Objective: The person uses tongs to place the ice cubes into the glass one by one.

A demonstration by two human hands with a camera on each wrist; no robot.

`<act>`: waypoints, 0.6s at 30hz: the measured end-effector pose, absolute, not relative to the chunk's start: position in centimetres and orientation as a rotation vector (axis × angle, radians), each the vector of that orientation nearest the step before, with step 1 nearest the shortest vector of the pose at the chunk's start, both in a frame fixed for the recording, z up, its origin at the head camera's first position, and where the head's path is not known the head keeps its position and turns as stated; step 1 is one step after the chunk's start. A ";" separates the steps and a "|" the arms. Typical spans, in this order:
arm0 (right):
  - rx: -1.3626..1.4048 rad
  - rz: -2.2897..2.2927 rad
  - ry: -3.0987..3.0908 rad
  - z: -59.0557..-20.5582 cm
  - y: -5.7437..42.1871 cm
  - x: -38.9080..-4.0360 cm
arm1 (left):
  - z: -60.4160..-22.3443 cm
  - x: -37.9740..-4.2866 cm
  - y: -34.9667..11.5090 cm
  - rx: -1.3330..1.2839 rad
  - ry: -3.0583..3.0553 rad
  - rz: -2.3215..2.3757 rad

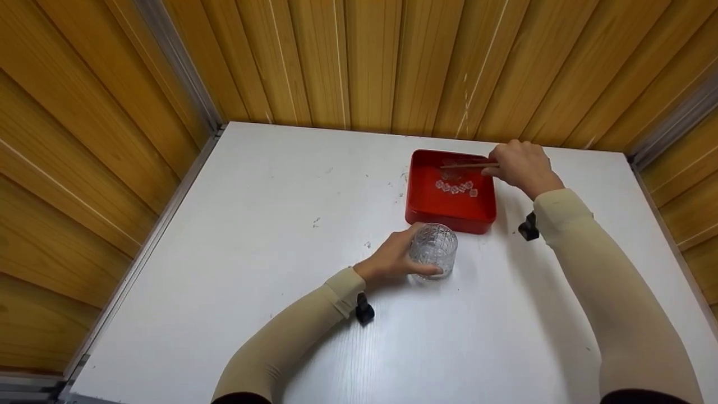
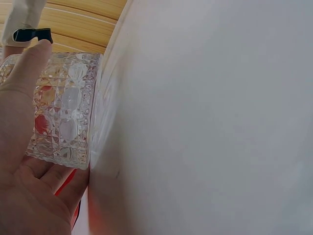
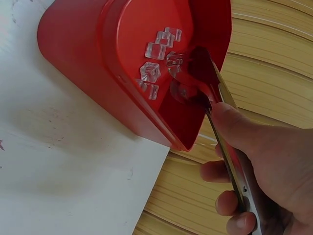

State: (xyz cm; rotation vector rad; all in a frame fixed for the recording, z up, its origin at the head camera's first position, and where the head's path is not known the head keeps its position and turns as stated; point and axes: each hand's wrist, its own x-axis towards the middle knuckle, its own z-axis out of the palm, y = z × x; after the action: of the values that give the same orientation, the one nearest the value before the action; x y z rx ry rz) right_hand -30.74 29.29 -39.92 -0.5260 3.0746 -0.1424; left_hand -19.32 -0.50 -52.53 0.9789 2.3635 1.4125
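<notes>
My left hand (image 1: 392, 257) holds a clear patterned drinking glass (image 1: 435, 251), thumb on the near side. In the left wrist view, the thumb and fingers lie around the cut-patterned side of the glass (image 2: 66, 107), whose base is by the white tabletop. My right hand (image 1: 523, 164) grips metal tongs (image 3: 230, 152) over the right side of a red square box (image 1: 451, 223). Several clear cubes (image 1: 455, 189) lie on the box floor. The tong tips reach down among the cubes (image 3: 150, 72); whether they pinch one, I cannot tell.
The white table (image 1: 269, 224) carries the box near its back edge, with the glass just in front of it. Wood-patterned walls (image 1: 370, 62) rise behind and at both sides. Small dark marks (image 1: 316, 222) dot the tabletop.
</notes>
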 end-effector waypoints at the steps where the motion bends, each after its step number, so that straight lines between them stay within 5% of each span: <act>1: -0.523 -0.141 3.073 -40.0 29.3 -30.7 | -52.5 -19.3 -0.5 0.978 2.363 1.410; 18: -0.495 -0.120 3.048 -40.2 29.6 -30.7 | -52.7 -19.4 -0.5 1.020 2.347 1.444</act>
State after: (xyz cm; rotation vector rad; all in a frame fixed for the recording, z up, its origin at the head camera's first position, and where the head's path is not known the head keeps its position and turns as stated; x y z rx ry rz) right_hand -30.73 29.56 -40.18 -0.4952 3.0475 -0.1195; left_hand -19.42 -0.46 -52.72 1.0201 2.3475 1.4436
